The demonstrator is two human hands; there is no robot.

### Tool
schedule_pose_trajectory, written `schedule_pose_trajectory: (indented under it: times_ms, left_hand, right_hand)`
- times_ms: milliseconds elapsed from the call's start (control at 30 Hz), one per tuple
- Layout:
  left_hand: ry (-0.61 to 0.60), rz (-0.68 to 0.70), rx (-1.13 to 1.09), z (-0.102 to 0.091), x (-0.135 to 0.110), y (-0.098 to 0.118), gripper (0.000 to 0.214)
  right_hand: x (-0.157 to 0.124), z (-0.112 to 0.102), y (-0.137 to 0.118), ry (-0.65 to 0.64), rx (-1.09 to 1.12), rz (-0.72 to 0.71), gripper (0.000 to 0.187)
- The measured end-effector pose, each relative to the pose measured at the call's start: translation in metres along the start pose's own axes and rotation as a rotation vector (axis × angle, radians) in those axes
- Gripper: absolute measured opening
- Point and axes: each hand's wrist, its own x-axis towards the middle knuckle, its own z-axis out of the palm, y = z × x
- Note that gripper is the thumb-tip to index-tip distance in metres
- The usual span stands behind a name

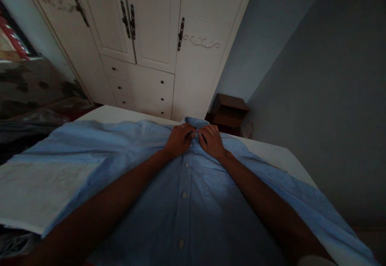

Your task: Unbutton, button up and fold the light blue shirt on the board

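Observation:
A light blue button-up shirt (157, 209) lies front side up on a white table, its sleeves spread to both sides. Pale buttons run down the middle placket, and a chest pocket shows on the right half. At the top of the placket, just below the collar (196, 122), my left hand (180, 139) pinches the cloth, a ring on one finger. Close beside it, my right hand (212, 140) has its fingers closed on the shirt's other edge. The fingertips of both hands nearly meet around the upper button area, and fine detail there is too dim to make out.
The white table (51, 185) shows at the left and along the far edge. Beyond it stands a cream wardrobe (150, 24) with dark handles and drawers. A small brown cabinet (230, 109) stands by the grey wall. Dark cloth (21, 133) lies at the left.

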Motion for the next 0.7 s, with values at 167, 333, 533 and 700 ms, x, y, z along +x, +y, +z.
schedule_pose_trajectory:
  times_ms: [167,333,533,700]
  left_hand:
    - [-0.037,0.000,-0.021,-0.003,0.000,-0.001,0.024]
    - [-0.052,0.006,-0.118,-0.005,0.004,-0.007,0.026]
    - [-0.099,0.026,-0.001,-0.003,0.004,-0.010,0.017]
    - [-0.176,-0.023,0.148,-0.004,0.004,0.000,0.015]
  right_hand:
    - [-0.001,0.001,0.001,-0.009,0.034,0.020,0.028]
    - [-0.002,0.001,0.002,-0.022,0.082,0.011,0.032]
    - [-0.002,0.002,0.003,-0.041,0.177,0.050,0.034]
    - [-0.001,0.001,0.003,-0.044,0.233,0.075,0.032]
